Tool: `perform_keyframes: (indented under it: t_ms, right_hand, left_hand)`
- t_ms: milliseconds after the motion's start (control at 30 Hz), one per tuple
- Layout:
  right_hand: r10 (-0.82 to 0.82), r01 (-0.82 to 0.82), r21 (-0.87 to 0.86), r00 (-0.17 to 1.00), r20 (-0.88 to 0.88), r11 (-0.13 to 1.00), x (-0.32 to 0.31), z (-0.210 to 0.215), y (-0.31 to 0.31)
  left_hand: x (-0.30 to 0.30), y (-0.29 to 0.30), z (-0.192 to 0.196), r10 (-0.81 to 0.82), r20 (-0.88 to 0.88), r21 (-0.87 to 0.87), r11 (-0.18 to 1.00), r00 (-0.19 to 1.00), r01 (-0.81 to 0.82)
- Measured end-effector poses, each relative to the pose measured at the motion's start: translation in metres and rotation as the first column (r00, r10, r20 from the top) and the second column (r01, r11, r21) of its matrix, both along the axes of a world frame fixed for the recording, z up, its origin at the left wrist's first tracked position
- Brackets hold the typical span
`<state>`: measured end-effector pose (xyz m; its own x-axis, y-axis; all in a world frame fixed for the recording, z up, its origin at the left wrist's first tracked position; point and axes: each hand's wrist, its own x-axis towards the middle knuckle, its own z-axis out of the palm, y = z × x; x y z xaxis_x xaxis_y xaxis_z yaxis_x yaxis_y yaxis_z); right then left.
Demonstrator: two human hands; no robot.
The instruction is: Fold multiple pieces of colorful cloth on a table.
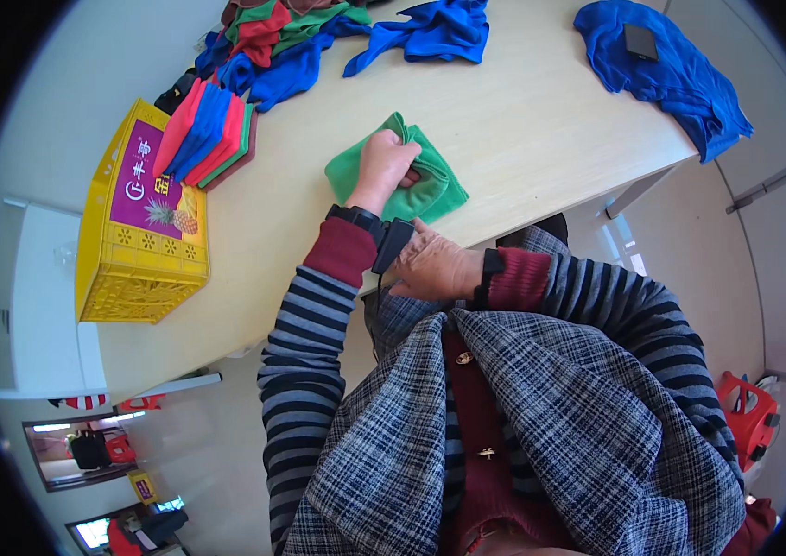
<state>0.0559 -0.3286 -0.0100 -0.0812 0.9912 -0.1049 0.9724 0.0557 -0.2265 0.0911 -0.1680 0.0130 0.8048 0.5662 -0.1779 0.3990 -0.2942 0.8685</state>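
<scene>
A folded green cloth (pixel 439 190) lies on the pale wooden table (pixel 523 120) near its front edge. My left hand (pixel 384 162) rests on top of the cloth with its fingers curled into the fabric. My right hand (pixel 435 267) sits at the table's edge just below the cloth, next to the black band on my left wrist; whether it holds anything cannot be made out.
A yellow plastic crate (pixel 138 241) stands at the table's left end, with a stack of folded red, blue and green cloths (pixel 208 134) leaning against it. Loose blue, red and green cloths (pixel 310 37) are piled at the back. Another blue cloth (pixel 671 74) with a small dark object lies far right.
</scene>
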Motion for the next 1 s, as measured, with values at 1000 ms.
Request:
perform_keyframes:
  t_ms: [1000]
  right_hand:
    - [-0.150,0.239,0.110,0.842,-0.518,0.965,0.045,0.051,0.026]
  left_hand:
    - [-0.122,0.009,-0.043,-0.247,-0.194,0.759,0.575,0.949,0.305]
